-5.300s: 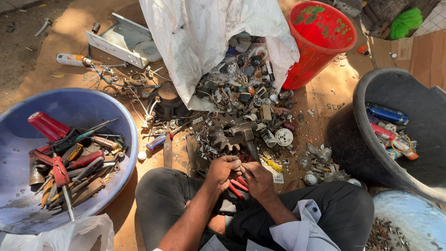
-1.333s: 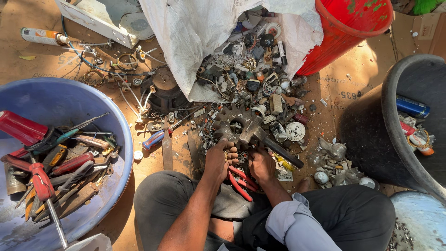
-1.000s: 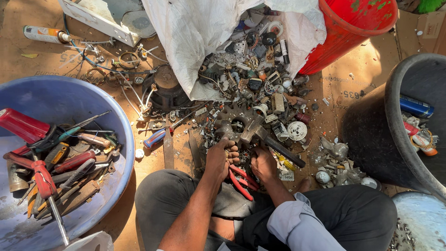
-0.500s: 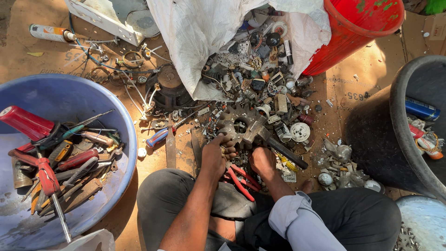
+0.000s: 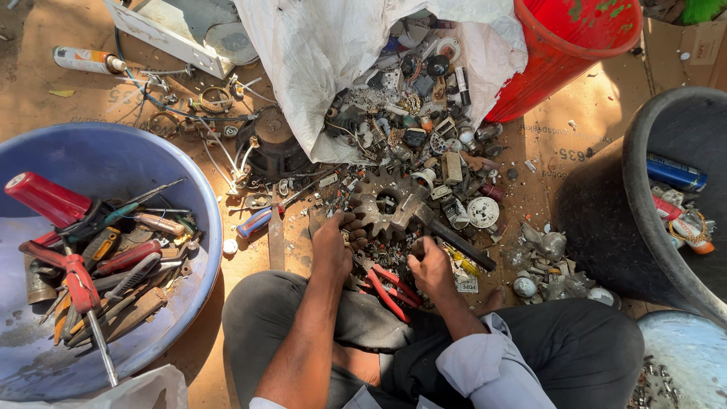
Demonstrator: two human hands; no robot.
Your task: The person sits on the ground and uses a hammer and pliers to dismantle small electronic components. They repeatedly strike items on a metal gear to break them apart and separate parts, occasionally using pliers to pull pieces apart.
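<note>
I sit on the ground with a heap of metal scrap (image 5: 409,144) spilling from a white sack (image 5: 341,60) in front of me. My left hand (image 5: 335,244) rests on the scrap beside a large rusty gear (image 5: 382,212), fingers curled over small parts. Next to a dark hammer head and handle (image 5: 447,235), my right hand (image 5: 430,266) pinches something small that I cannot make out. Red-handled pliers (image 5: 386,284) lie on my lap between both hands.
A blue basin (image 5: 113,167) at the left holds screwdrivers, pliers and other hand tools. A red bucket (image 5: 568,45) stands at the back right, a black tub (image 5: 651,220) with cans at the right. Wires, rings and a spray can (image 5: 87,60) lie at the back left.
Both hands have moved forward from my lap to the edge of the scrap pile by the gear. The red pliers now lie loose on my lap.
</note>
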